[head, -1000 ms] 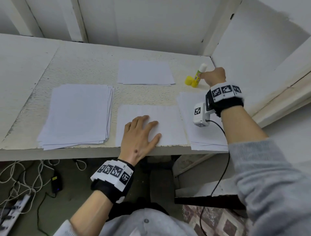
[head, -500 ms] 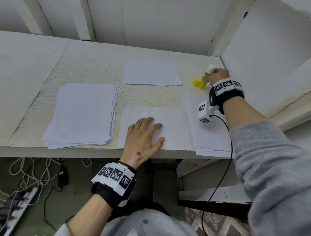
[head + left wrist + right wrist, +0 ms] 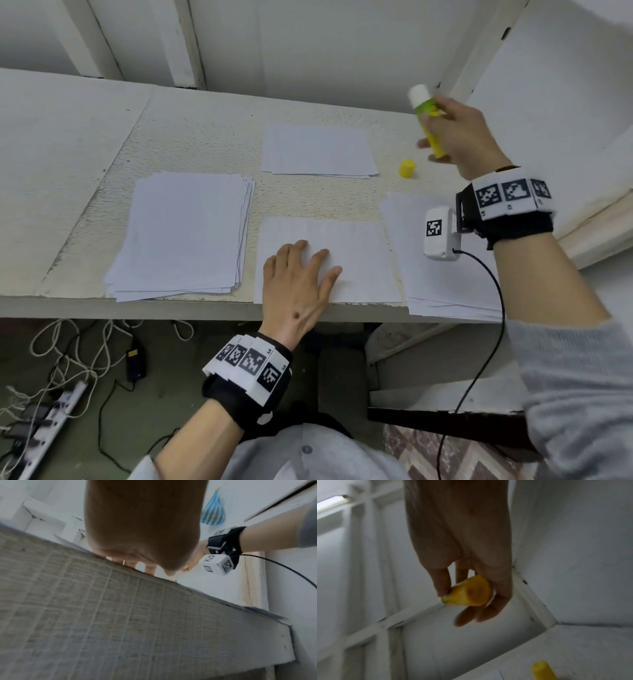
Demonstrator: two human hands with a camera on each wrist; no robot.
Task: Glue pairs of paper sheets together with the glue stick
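- Head view: the right hand [image 3: 469,137] holds the glue stick [image 3: 428,120] lifted above the back right corner of the worktop [image 3: 191,137], fingers curled round its yellow-green barrel, the white glue end pointing up and away.
- Its small yellow cylindrical cap [image 3: 407,168] stands on the worktop just below the hand, apart from the stick.
- The left hand [image 3: 298,274] lies flat, fingers straight and slightly spread, pressing on the single white paper sheet [image 3: 359,253] at the near edge.
- A thick, slightly fanned stack of white sheets [image 3: 185,233] lies to the left, a thin pile [image 3: 318,150] at the back, and another pile [image 3: 442,284] at the right, overhanging the edge.
- The worktop surface is pale, rough and pebbled, with a smoother panel at its left.
- Right wrist view: the fingers [image 3: 441,580] pinch the round yellow base of the stick [image 3: 471,592]; the picture is blurred.
- Compared with half a second ago, the stick has come up off the worktop, where it rested beside the cap, and the cap now stands alone; the left hand has stayed on the sheet.
- Cables and a power strip [image 3: 44,425] lie on the floor below.
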